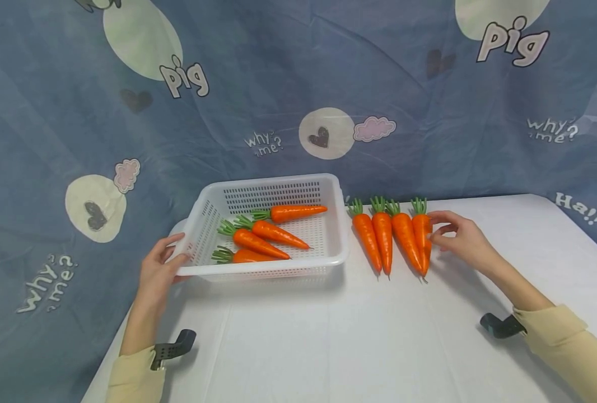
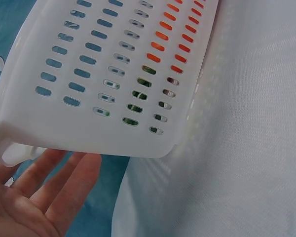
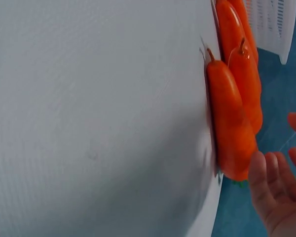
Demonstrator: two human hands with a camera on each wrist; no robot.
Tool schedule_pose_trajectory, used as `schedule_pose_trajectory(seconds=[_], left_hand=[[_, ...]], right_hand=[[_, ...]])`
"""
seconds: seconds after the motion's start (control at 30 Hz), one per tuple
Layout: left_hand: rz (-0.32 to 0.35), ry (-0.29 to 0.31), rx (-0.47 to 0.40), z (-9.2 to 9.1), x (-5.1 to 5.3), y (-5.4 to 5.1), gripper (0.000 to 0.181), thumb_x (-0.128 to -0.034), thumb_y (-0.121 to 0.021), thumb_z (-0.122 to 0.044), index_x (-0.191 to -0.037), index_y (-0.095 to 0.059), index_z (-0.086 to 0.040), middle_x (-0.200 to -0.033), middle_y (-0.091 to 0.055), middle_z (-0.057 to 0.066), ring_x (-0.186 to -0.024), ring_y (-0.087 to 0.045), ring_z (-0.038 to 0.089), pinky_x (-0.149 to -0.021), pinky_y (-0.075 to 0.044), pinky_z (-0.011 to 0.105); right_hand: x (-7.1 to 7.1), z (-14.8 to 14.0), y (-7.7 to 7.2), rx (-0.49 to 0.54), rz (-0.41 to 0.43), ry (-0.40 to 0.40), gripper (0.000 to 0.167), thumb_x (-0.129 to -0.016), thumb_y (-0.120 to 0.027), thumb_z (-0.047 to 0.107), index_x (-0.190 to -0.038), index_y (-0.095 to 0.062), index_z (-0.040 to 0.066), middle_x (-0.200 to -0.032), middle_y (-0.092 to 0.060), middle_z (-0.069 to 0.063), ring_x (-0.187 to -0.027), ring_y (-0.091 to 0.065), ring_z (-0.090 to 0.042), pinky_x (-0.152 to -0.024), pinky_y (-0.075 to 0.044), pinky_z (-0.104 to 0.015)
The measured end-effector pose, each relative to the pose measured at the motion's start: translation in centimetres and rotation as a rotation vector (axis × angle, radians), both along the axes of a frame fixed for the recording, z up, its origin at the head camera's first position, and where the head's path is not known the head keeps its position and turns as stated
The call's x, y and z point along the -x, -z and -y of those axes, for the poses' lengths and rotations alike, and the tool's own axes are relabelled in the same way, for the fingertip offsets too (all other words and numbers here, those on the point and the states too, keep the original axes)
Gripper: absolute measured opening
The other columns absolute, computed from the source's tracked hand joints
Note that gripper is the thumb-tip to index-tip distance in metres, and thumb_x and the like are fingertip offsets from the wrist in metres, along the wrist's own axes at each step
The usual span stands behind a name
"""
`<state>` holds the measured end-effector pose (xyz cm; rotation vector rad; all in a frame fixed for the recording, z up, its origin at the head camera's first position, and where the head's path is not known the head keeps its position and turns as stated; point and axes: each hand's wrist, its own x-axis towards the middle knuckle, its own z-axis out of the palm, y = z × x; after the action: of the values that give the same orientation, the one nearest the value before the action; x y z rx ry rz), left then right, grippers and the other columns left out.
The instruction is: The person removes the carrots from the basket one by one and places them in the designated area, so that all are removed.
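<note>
A white plastic basket (image 1: 273, 267) stands on the left part of the table, with several carrots (image 1: 260, 243) lying inside. My left hand (image 1: 159, 268) holds its left end, thumb over the rim and other fingers under it; the left wrist view shows fingers (image 2: 71, 192) beneath the rim. To the basket's right, several carrots lie in a row, green tops away from me. At the rightmost carrot (image 1: 421, 226) is my right hand (image 1: 462, 240), thumb and fingers spread apart. The right wrist view shows a fingertip (image 3: 258, 163) at this carrot's upper end.
A white cloth covers the table (image 1: 379, 341). Behind it hangs a blue printed curtain (image 1: 258, 67), which also runs down the left side. Each wrist carries a black camera mount (image 1: 175, 347).
</note>
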<state>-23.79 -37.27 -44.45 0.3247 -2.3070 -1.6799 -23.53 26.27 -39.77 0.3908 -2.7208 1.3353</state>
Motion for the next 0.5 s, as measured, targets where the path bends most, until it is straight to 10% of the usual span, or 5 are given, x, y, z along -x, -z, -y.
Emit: schedule_pose_trajectory(seconds=[0.5], left_hand=[[0.004, -0.007, 0.010, 0.4, 0.6, 0.8, 0.050, -0.0909, -0.067, -0.019, -0.137, -0.055, -0.035, -0.127, -0.060, 0.004, -0.101, -0.061, 0.022, -0.064, -0.057, 0.031]], right_hand=[[-0.4, 3.6, -2.1, -0.096, -0.053, -0.059, 0.044, -0.093, -0.067, 0.016, -0.134, -0.054, 0.005, -0.122, -0.061, -0.015, -0.101, -0.057, -0.027, -0.077, -0.052, -0.036]])
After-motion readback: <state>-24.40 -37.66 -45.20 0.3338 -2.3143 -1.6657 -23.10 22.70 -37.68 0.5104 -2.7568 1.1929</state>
